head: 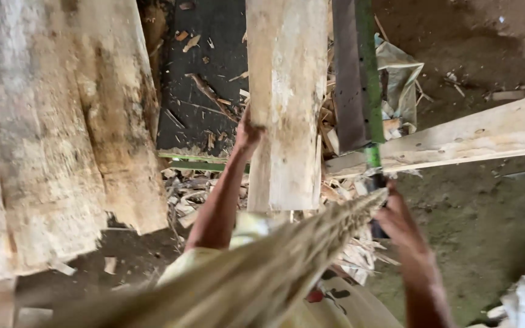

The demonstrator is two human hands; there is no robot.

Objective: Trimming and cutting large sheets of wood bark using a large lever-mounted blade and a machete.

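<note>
Gripping rough pale log [287,103] left hand [247,130]; right hand [396,218] clasping green-handled blade [360,73].

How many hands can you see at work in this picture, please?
2: the left hand grips the upright wooden post at centre; the right hand holds the green-handled blade at right.

A squared log [287,103] stands between a big slab [62,133] on the left and a plank [457,140] on the right.

At frame centre, the left hand [247,130] steadies an upright pale log [287,103]; the right hand [399,222] grips a green-handled blade [360,79].
</note>
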